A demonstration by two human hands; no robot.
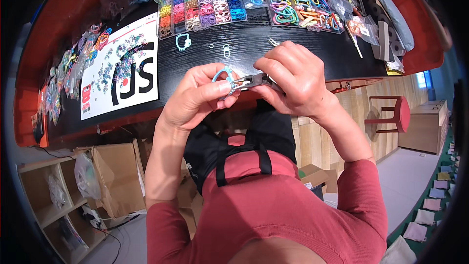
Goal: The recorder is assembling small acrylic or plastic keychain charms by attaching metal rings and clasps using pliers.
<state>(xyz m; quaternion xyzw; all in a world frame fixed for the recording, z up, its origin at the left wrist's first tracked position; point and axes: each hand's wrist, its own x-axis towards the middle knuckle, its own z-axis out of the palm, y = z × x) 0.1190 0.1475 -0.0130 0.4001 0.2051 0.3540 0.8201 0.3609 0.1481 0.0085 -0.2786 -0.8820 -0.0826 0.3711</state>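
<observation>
Above the near edge of the black table, my left hand pinches a light blue open-outline piece between thumb and fingers. My right hand is wrapped round a pair of pliers. The pliers' jaws point left and meet the lower right side of the blue piece; whether they grip a small ring there is too small to tell. Just beyond my hands lie a blue cat-head-shaped outline, a small ring and a pale clasp. Thin pale pieces lie behind my right hand.
Small coloured rings are scattered on a white printed sheet at the left, beside bagged pieces. Two compartment boxes of colourful clasps stand at the back. A red stool stands right; cardboard and shelves are lower left.
</observation>
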